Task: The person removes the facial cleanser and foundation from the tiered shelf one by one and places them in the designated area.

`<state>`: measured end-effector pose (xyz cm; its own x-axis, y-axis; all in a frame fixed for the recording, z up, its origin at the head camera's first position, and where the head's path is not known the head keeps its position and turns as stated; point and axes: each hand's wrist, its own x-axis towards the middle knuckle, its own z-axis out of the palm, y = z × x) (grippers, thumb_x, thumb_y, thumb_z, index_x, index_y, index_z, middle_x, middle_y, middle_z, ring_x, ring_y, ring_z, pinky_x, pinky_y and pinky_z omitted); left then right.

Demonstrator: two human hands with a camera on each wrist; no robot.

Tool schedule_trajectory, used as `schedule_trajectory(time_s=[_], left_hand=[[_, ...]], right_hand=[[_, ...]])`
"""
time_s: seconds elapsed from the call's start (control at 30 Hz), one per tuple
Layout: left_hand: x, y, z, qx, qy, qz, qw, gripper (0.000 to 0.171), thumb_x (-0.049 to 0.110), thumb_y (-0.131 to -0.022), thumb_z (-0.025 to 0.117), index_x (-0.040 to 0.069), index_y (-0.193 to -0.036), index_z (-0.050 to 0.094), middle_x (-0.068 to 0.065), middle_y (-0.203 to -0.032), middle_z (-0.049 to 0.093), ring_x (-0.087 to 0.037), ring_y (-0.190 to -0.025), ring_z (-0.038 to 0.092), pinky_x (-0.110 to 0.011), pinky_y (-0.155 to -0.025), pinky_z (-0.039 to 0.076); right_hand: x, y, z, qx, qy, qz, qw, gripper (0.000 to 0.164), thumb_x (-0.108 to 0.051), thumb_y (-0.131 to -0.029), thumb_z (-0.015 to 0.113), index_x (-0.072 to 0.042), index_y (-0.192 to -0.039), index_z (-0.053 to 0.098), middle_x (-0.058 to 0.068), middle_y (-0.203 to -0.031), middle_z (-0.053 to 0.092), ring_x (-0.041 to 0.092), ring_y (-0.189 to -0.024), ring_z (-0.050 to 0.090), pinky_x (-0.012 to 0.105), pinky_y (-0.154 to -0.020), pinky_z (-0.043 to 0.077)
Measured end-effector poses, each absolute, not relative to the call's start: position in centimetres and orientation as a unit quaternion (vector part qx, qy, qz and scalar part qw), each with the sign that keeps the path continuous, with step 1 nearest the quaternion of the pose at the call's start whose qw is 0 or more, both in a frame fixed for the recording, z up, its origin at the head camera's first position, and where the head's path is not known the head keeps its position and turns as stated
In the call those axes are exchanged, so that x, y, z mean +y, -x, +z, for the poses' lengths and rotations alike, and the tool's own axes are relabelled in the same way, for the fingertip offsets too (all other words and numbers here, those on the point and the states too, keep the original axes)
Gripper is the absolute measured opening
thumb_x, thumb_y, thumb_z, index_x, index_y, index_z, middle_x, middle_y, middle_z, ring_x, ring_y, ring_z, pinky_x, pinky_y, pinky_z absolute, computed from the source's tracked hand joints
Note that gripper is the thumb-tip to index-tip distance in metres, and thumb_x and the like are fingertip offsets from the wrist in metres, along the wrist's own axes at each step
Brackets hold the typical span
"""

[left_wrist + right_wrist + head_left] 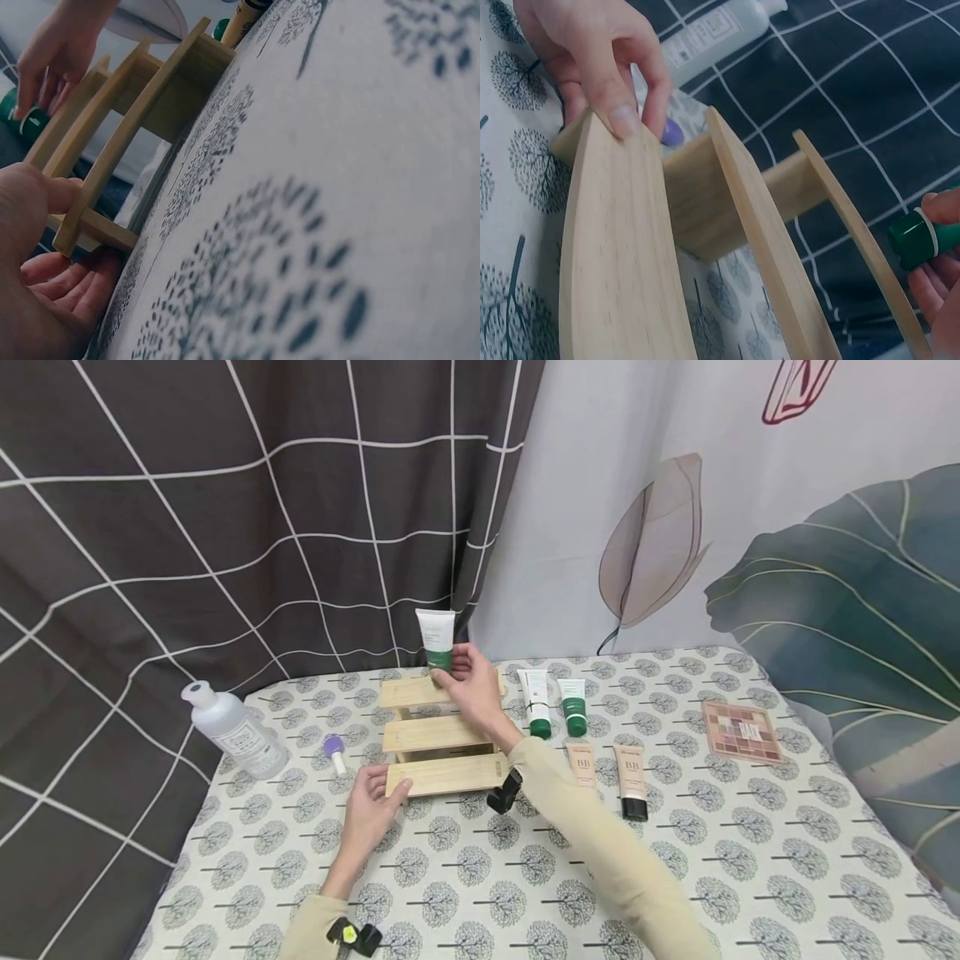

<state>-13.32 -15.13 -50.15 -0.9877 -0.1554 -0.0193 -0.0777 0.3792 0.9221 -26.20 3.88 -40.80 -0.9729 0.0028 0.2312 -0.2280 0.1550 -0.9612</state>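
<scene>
A three-tier wooden step rack stands on the cloth-covered table. My left hand grips the left end of its lowest tier, thumb on top and fingers beneath, as the left wrist view also shows. Over the top tier, my right hand holds a white and green squeeze tube upright by its lower part, cap down. In the right wrist view the tube's green cap is close beside the top board, apart from it.
Right of the rack lie two white and green tubes and two beige BB cream tubes. An eyeshadow palette is farther right. A pump-less white bottle and a small purple-capped item are on the left. Curtains hang behind.
</scene>
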Motion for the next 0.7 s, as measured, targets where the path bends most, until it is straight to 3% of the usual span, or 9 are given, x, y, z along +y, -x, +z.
schedule_trajectory(time_s=[0.23,0.7], left_hand=[[-15.0,13.3,-50.1,-0.83,-0.073,-0.551,0.048,0.052,0.02,-0.091,0.076,0.0,-0.132,0.051,-0.022,-0.121,0.068,-0.029,-0.107,0.068,-0.033,-0.093,0.061],[-15.0,13.3,-50.0,-0.829,-0.079,-0.553,0.034,0.055,0.022,-0.091,0.077,0.0,-0.134,0.05,-0.023,-0.125,0.067,-0.032,-0.112,0.067,-0.036,-0.098,0.059]], right_hand=[[6.0,26.2,-40.9,-0.741,-0.066,0.661,0.099,0.044,-0.008,-0.091,0.073,0.002,-0.129,0.053,0.019,-0.123,0.066,0.031,-0.116,0.065,0.036,-0.105,0.056],[12.3,26.0,-40.7,-0.756,-0.027,0.644,0.111,0.046,-0.008,-0.094,0.067,0.003,-0.135,0.049,0.022,-0.129,0.062,0.035,-0.119,0.062,0.042,-0.11,0.052]])
